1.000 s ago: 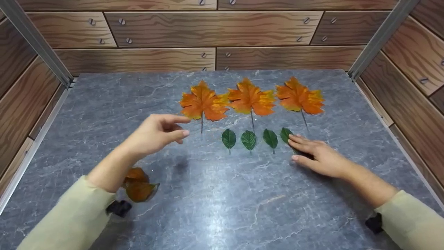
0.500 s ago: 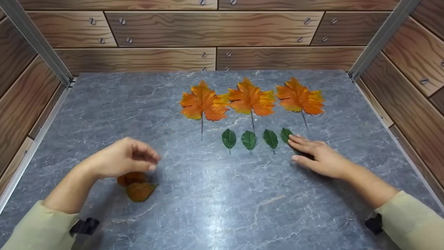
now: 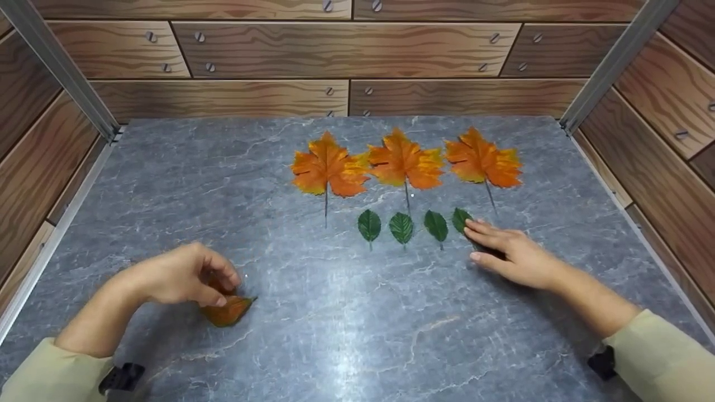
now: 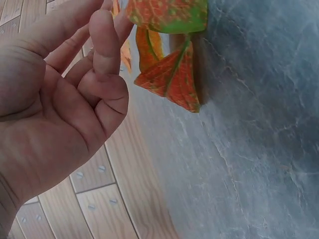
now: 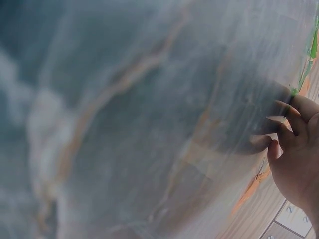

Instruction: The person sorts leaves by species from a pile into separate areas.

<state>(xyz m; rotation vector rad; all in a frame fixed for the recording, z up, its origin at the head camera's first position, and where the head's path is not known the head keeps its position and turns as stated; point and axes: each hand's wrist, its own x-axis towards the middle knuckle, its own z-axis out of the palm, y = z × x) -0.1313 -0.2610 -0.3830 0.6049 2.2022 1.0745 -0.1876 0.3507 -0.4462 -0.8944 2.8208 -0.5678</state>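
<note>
My left hand [image 3: 187, 276] is over a small pile of orange-brown leaves at the left, thumb and fingers bent around the rear leaf [image 3: 222, 283]. The front leaf [image 3: 228, 314] lies under the thumb tip. In the left wrist view, a red-green leaf [image 4: 167, 15] is close by the fingertips and a folded red leaf [image 4: 174, 77] lies beyond; whether the fingers pinch one cannot be told. At the right, my right hand [image 3: 516, 257] rests with extended fingers on the lower part of a green leaf [image 3: 460, 220], partly hiding it.
Three orange maple leaves [image 3: 405, 162] with stems lie in a row at the back of the grey marbled table [image 3: 346, 335]. Below them is a row of several small green leaves [image 3: 401, 228]. Wood-patterned walls [image 3: 346, 50] and metal posts [image 3: 614, 67] enclose the table.
My left hand has come from beside the leftmost maple leaf back and down to the orange-brown pile, its fingers lowering onto it. The right hand has stayed on the green leaf.
</note>
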